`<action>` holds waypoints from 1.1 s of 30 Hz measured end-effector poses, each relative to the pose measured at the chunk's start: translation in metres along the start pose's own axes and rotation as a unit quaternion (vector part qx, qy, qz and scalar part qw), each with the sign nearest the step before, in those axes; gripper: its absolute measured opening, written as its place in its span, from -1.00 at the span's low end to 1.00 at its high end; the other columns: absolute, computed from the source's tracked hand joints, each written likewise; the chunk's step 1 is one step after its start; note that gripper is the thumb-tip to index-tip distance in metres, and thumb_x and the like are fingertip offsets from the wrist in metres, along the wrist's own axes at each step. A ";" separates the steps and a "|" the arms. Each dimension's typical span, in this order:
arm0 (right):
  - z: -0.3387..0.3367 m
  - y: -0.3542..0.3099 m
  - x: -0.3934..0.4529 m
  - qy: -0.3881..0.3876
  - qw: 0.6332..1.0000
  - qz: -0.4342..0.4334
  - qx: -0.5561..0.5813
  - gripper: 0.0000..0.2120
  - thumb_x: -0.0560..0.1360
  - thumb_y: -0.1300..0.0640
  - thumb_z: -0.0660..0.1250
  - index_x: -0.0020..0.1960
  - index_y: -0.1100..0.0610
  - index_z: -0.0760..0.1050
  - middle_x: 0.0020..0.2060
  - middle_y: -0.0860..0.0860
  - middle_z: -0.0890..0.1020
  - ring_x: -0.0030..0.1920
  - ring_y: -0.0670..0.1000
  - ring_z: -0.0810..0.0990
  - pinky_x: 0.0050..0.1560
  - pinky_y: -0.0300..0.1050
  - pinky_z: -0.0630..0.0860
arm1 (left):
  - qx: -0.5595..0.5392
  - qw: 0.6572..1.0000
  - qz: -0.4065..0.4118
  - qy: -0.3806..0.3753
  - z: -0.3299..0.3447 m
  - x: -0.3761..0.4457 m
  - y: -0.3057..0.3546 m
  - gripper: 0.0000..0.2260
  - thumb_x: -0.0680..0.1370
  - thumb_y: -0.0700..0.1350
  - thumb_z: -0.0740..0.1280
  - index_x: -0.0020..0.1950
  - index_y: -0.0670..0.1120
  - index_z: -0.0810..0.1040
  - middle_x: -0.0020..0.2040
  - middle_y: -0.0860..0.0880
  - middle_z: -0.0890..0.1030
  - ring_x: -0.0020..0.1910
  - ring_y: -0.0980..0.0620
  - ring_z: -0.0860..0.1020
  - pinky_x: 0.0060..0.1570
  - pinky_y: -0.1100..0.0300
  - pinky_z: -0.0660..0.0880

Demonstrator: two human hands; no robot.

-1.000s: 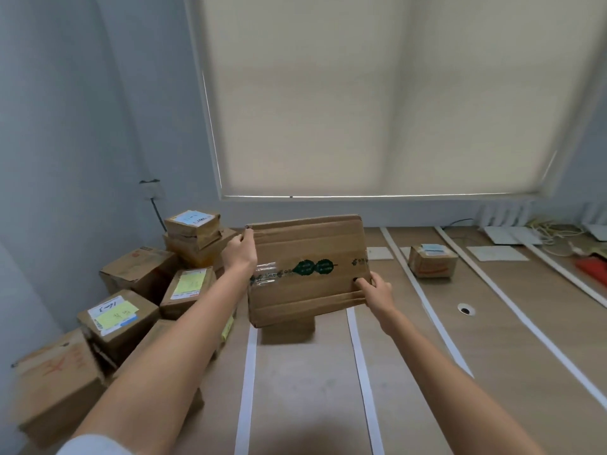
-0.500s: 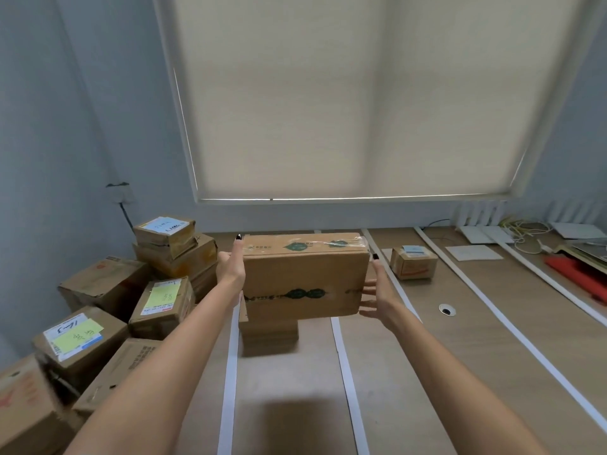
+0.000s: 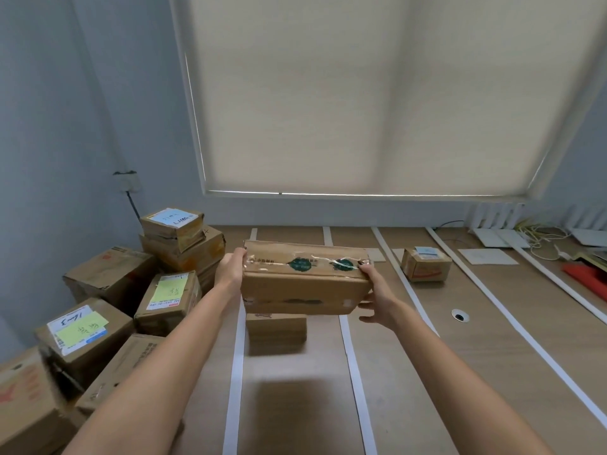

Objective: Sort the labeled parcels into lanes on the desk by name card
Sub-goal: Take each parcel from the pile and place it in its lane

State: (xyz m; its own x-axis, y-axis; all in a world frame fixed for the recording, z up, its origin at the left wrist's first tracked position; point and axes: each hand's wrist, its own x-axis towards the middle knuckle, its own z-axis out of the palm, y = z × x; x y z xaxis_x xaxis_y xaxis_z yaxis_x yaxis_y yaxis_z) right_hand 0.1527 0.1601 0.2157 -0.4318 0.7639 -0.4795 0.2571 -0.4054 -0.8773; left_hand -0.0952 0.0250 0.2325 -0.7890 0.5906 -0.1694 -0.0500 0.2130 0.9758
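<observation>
Gripping a box (image 3: 303, 280) between both hands (image 3: 230, 272) (image 3: 377, 295) mid-frame, I count two parcels (image 3: 425, 264) laned, a pile (image 3: 98, 307) unsorted lower left.

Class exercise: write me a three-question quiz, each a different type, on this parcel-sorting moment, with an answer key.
1. True or false: the long taped parcel rests flat on the desk.
2. Which hand has its grip at the parcel's far-side end nearest the pile: A left hand, B right hand?
3. Fill in: the small parcel in a right-side lane carries a ___ label.

Key: 1 false, it is held up; 2 A; 3 blue.
</observation>
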 end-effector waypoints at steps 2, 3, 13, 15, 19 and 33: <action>0.003 0.001 0.002 -0.026 0.998 -0.030 0.052 -0.48 0.47 -0.25 0.14 0.28 0.06 0.35 0.23 0.15 0.44 0.20 0.17 0.42 0.23 0.22 0.35 | -0.011 1.000 -0.015 -0.005 -0.001 0.000 -0.005 -0.63 0.59 0.12 0.07 0.19 -0.15 0.37 0.01 -0.18 0.52 -0.10 -0.03 0.49 -0.19 0.17 0.43; 0.005 0.000 0.002 -0.036 0.996 -0.043 0.070 -0.49 0.48 -0.26 0.11 0.26 0.06 0.37 0.21 0.14 0.46 0.19 0.19 0.42 0.20 0.25 0.35 | -0.014 1.000 -0.025 -0.004 -0.001 0.001 -0.008 -0.63 0.59 0.14 0.06 0.18 -0.14 0.33 -0.01 -0.15 0.50 -0.13 0.00 0.48 -0.25 0.18 0.40; 0.003 -0.010 0.003 -0.056 0.991 -0.050 0.110 -0.66 0.48 -0.12 0.15 -0.06 0.12 0.53 -0.20 0.11 0.63 -0.14 0.08 0.56 -0.13 -0.08 0.48 | -0.127 0.987 -0.093 0.023 -0.002 0.005 -0.013 -0.74 0.58 -0.01 0.20 0.17 -0.12 0.30 -0.10 -0.13 0.50 -0.26 0.02 0.49 -0.39 0.18 0.42; 0.005 -0.011 0.001 -0.055 0.991 -0.063 0.107 -0.65 0.49 -0.02 0.14 0.13 0.17 0.48 -0.12 0.16 0.60 -0.13 0.11 0.54 -0.16 -0.10 0.46 | -0.176 0.979 -0.097 0.024 -0.002 0.004 -0.010 -0.78 0.56 -0.09 0.20 0.14 -0.18 0.40 -0.19 -0.13 0.51 -0.32 0.01 0.50 -0.44 0.21 0.41; 0.007 -0.012 -0.001 -0.062 0.983 -0.121 0.125 -0.63 0.50 0.19 0.12 0.30 0.08 0.37 0.16 0.18 0.53 0.08 0.16 0.51 -0.13 -0.07 0.50 | -0.170 0.981 -0.094 -0.003 -0.001 0.005 -0.008 -0.83 0.52 -0.10 0.25 -0.03 -0.19 0.53 -0.13 -0.17 0.58 -0.28 -0.04 0.54 -0.34 0.17 0.45; 0.005 0.006 0.016 -0.008 0.985 -0.169 0.024 -0.46 0.51 0.14 0.29 0.42 -0.08 0.18 0.26 0.06 0.42 0.12 0.09 0.51 -0.10 -0.10 0.51 | -0.069 0.990 -0.055 -0.110 0.015 0.013 -0.047 -0.56 0.49 -0.12 0.37 0.35 -0.09 0.39 0.08 -0.10 0.59 -0.07 -0.03 0.58 -0.24 0.15 0.50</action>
State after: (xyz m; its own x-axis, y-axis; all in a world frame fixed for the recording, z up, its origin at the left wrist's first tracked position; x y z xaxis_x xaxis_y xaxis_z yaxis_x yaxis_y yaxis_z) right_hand 0.1432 0.1677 0.2024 -0.5001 0.8509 -0.1606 0.0560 -0.1533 -0.9866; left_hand -0.0938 0.0340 0.1821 -0.6219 0.7287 -0.2866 -0.2235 0.1856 0.9569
